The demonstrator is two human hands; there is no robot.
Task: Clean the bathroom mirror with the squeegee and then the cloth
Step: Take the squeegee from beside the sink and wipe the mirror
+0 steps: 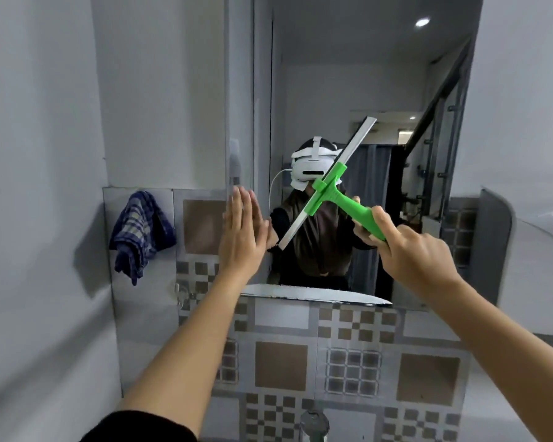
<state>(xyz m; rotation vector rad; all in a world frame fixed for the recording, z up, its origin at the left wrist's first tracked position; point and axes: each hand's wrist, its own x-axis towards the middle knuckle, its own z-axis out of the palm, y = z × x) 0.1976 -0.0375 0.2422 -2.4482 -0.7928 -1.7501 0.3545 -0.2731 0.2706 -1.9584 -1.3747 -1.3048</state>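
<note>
The bathroom mirror [348, 74] hangs straight ahead above patterned tiles. My right hand [412, 253] grips the green handle of a squeegee [339, 183]. Its long blade lies diagonally against the glass, from lower left to upper right, across the middle of the mirror. My left hand [241, 237] is flat, fingers straight up and together, at the mirror's lower left edge; it holds nothing. A blue checked cloth [141, 231] hangs on the wall to the left of the mirror, apart from both hands.
Grey and brown patterned tiles [281, 362] cover the wall below the mirror. A chrome tap top [313, 425] shows at the bottom edge. A white curved fixture [530, 266] stands at the right. A plain white wall runs along the left.
</note>
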